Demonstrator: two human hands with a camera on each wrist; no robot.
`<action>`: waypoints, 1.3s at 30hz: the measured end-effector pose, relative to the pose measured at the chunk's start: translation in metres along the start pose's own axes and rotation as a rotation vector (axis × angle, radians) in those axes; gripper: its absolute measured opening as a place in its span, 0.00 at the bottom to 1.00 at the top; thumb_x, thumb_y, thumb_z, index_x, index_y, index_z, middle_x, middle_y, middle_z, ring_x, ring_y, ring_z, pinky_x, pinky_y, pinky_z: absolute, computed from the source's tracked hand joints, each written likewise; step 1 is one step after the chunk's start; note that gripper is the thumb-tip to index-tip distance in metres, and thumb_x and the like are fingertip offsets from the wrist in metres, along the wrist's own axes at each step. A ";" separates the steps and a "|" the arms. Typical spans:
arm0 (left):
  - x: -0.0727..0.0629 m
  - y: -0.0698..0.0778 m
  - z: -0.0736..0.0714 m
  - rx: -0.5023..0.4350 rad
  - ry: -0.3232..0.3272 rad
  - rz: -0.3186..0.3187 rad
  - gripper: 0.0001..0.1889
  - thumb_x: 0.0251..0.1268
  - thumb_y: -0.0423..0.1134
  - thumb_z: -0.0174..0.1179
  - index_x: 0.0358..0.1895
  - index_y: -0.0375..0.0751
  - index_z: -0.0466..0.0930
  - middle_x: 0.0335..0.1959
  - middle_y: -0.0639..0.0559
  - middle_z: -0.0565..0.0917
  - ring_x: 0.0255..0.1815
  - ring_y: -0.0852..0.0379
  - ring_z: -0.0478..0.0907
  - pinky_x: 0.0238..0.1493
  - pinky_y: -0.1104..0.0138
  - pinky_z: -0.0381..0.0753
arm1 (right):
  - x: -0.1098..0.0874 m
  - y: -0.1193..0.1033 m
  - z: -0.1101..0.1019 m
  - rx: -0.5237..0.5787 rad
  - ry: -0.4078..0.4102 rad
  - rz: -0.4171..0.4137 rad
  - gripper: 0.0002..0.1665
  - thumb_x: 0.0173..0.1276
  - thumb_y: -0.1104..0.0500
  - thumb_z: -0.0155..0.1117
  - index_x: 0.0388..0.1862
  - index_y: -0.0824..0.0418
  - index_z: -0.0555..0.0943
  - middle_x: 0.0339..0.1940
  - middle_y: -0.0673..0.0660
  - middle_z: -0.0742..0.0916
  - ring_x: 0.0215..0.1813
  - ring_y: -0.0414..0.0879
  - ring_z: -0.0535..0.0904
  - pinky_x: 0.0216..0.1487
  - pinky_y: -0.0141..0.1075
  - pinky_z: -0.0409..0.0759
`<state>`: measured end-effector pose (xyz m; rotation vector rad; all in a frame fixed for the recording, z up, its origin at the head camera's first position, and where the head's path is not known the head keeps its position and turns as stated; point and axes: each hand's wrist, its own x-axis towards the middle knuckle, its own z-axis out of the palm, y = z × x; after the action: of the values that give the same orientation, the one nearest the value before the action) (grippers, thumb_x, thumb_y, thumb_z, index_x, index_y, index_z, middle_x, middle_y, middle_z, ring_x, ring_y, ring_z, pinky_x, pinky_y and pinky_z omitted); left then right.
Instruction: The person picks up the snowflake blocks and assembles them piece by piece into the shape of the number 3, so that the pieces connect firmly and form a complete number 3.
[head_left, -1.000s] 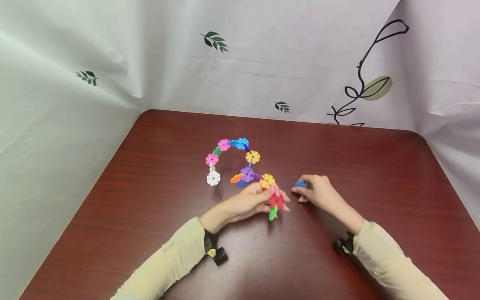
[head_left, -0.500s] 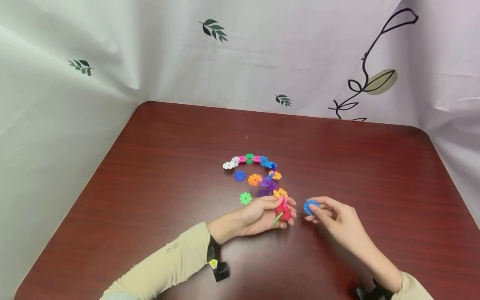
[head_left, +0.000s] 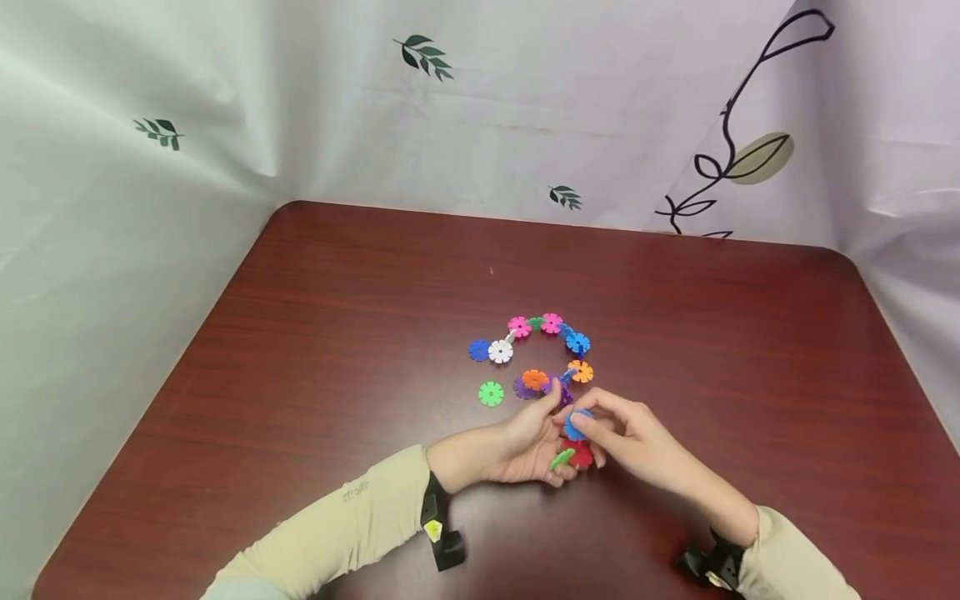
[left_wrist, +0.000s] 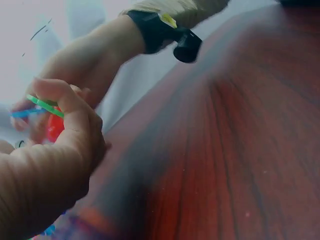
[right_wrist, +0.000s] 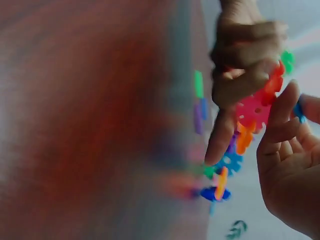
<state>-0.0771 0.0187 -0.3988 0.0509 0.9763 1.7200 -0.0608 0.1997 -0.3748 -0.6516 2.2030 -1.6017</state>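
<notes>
My left hand (head_left: pixel 525 446) grips the near end of a chain of colourful plastic snowflake discs (head_left: pixel 551 323). At that end a red disc (head_left: pixel 579 454) and a light green disc (head_left: pixel 562 459) lie against its fingers. The chain curves away through purple, orange, blue, pink and green discs to a white disc (head_left: pixel 501 352). Between thumb and fingers, my right hand (head_left: pixel 637 437) pinches a blue snowflake disc (head_left: pixel 576 425), right beside the held end. In the right wrist view, the left fingers curl around the red disc, with a pink disc (right_wrist: pixel 256 111) below it.
Loose on the brown table (head_left: pixel 337 350) lie a dark blue disc (head_left: pixel 478 350), a green disc (head_left: pixel 491 394) and a purple disc (head_left: pixel 523 388), partly covered by the chain's orange disc (head_left: pixel 535 380). A white curtain (head_left: pixel 480 125) with leaf prints hangs behind the table.
My right hand has lifted the blue disc from the table and carried it left to the chain's held end. The chain has swung right and nearer, uncovering loose discs.
</notes>
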 end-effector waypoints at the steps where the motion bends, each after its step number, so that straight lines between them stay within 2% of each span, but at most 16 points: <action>1: 0.000 -0.001 -0.001 -0.015 0.035 -0.008 0.39 0.65 0.70 0.15 0.55 0.45 0.66 0.35 0.50 0.74 0.22 0.58 0.64 0.23 0.72 0.64 | 0.001 0.001 0.001 -0.009 -0.023 0.025 0.07 0.72 0.60 0.52 0.43 0.58 0.77 0.19 0.53 0.80 0.17 0.50 0.73 0.18 0.36 0.73; 3: -0.001 -0.002 -0.003 -0.043 0.076 -0.023 0.39 0.65 0.70 0.15 0.49 0.43 0.67 0.34 0.51 0.72 0.23 0.58 0.64 0.26 0.72 0.65 | 0.002 0.002 0.003 -0.026 -0.053 0.069 0.07 0.72 0.57 0.53 0.43 0.56 0.76 0.15 0.53 0.78 0.16 0.51 0.73 0.17 0.35 0.72; 6: -0.006 -0.004 -0.004 -0.009 0.070 -0.026 0.39 0.65 0.70 0.18 0.50 0.41 0.66 0.33 0.50 0.72 0.26 0.57 0.68 0.30 0.70 0.70 | 0.001 0.003 0.007 -0.078 -0.055 0.075 0.05 0.71 0.55 0.55 0.41 0.53 0.76 0.13 0.50 0.76 0.15 0.50 0.73 0.16 0.32 0.69; 10: -0.015 -0.002 -0.003 0.197 0.043 -0.028 0.38 0.68 0.69 0.25 0.63 0.42 0.61 0.38 0.47 0.78 0.33 0.56 0.78 0.38 0.65 0.79 | 0.000 0.009 0.011 -0.196 0.014 0.003 0.03 0.68 0.57 0.59 0.38 0.50 0.79 0.14 0.44 0.75 0.14 0.38 0.69 0.15 0.29 0.67; 14: -0.020 0.003 -0.007 0.416 0.056 -0.021 0.28 0.73 0.57 0.39 0.65 0.41 0.63 0.42 0.49 0.78 0.40 0.56 0.79 0.44 0.63 0.80 | 0.004 0.016 0.010 -0.300 0.088 -0.090 0.05 0.65 0.61 0.62 0.38 0.51 0.83 0.23 0.42 0.80 0.19 0.32 0.67 0.18 0.27 0.68; 17: -0.019 0.005 -0.014 0.501 0.062 0.001 0.21 0.73 0.45 0.46 0.61 0.36 0.68 0.39 0.50 0.77 0.39 0.57 0.78 0.44 0.63 0.81 | 0.010 0.017 0.005 -0.332 0.062 -0.125 0.06 0.64 0.60 0.64 0.38 0.53 0.85 0.31 0.42 0.82 0.23 0.33 0.68 0.22 0.27 0.69; 21: -0.016 0.003 -0.021 0.499 0.076 0.019 0.19 0.75 0.39 0.43 0.59 0.28 0.69 0.40 0.45 0.80 0.37 0.57 0.79 0.45 0.61 0.81 | 0.013 0.017 -0.003 -0.364 -0.012 -0.130 0.08 0.67 0.57 0.60 0.41 0.52 0.85 0.33 0.41 0.81 0.31 0.34 0.72 0.30 0.28 0.73; 23: -0.014 0.001 -0.023 0.478 0.093 0.018 0.20 0.76 0.40 0.40 0.58 0.26 0.68 0.42 0.39 0.81 0.37 0.56 0.80 0.46 0.60 0.81 | 0.009 0.017 -0.008 -0.385 0.001 -0.126 0.11 0.69 0.57 0.58 0.46 0.53 0.84 0.35 0.41 0.80 0.32 0.34 0.72 0.31 0.28 0.73; 25: -0.013 0.000 -0.025 0.468 0.118 0.014 0.22 0.77 0.42 0.38 0.57 0.25 0.69 0.43 0.35 0.81 0.37 0.55 0.82 0.46 0.60 0.81 | 0.004 0.019 -0.013 -0.416 0.025 -0.139 0.14 0.67 0.57 0.60 0.51 0.53 0.81 0.38 0.42 0.80 0.30 0.33 0.71 0.29 0.26 0.72; 28: -0.014 0.000 -0.026 0.511 0.199 0.015 0.23 0.76 0.43 0.39 0.51 0.23 0.73 0.38 0.35 0.83 0.35 0.53 0.83 0.42 0.61 0.82 | -0.005 0.021 -0.017 -0.516 0.024 -0.236 0.23 0.57 0.55 0.70 0.53 0.53 0.80 0.42 0.44 0.79 0.24 0.30 0.67 0.24 0.21 0.67; 30: -0.017 0.001 -0.024 0.563 0.243 0.020 0.23 0.76 0.44 0.39 0.48 0.23 0.74 0.35 0.37 0.83 0.33 0.53 0.83 0.40 0.61 0.83 | -0.009 0.022 -0.014 -0.617 -0.023 -0.339 0.29 0.51 0.53 0.75 0.53 0.52 0.79 0.48 0.46 0.79 0.22 0.29 0.66 0.24 0.20 0.66; 32: -0.020 0.003 -0.021 0.686 0.276 0.035 0.22 0.76 0.44 0.39 0.46 0.26 0.77 0.32 0.41 0.84 0.32 0.56 0.82 0.40 0.65 0.82 | -0.011 0.023 -0.006 -0.723 -0.062 -0.443 0.29 0.50 0.50 0.75 0.52 0.51 0.79 0.51 0.46 0.79 0.24 0.28 0.70 0.27 0.20 0.70; 35: -0.027 0.005 -0.019 0.967 0.288 0.100 0.21 0.76 0.43 0.39 0.40 0.33 0.80 0.28 0.50 0.83 0.30 0.63 0.77 0.37 0.70 0.79 | -0.011 0.021 0.008 -0.812 -0.085 -0.521 0.19 0.56 0.51 0.71 0.47 0.51 0.81 0.49 0.46 0.81 0.32 0.30 0.77 0.32 0.25 0.77; 37: -0.034 0.007 -0.021 1.141 0.324 0.158 0.20 0.75 0.44 0.41 0.33 0.38 0.81 0.24 0.55 0.81 0.28 0.65 0.73 0.32 0.72 0.74 | -0.010 0.020 0.013 -0.820 -0.086 -0.519 0.11 0.58 0.54 0.69 0.41 0.50 0.81 0.44 0.44 0.81 0.36 0.31 0.79 0.34 0.27 0.78; 38: -0.038 0.008 -0.022 1.201 0.343 0.189 0.20 0.74 0.45 0.43 0.29 0.39 0.81 0.23 0.55 0.79 0.26 0.65 0.71 0.30 0.72 0.72 | -0.010 0.020 0.014 -0.812 -0.089 -0.505 0.09 0.58 0.56 0.69 0.38 0.50 0.81 0.42 0.43 0.81 0.36 0.31 0.78 0.34 0.26 0.78; 39: -0.042 0.009 -0.024 1.215 0.358 0.219 0.19 0.73 0.44 0.46 0.29 0.39 0.81 0.23 0.55 0.78 0.25 0.64 0.70 0.29 0.72 0.71 | -0.009 0.020 0.014 -0.809 -0.094 -0.483 0.08 0.58 0.56 0.69 0.35 0.50 0.80 0.40 0.42 0.80 0.36 0.31 0.78 0.33 0.26 0.77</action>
<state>-0.0786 -0.0298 -0.3914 0.6671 2.2233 1.0905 -0.0489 0.1984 -0.3979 -1.5293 2.7257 -0.7346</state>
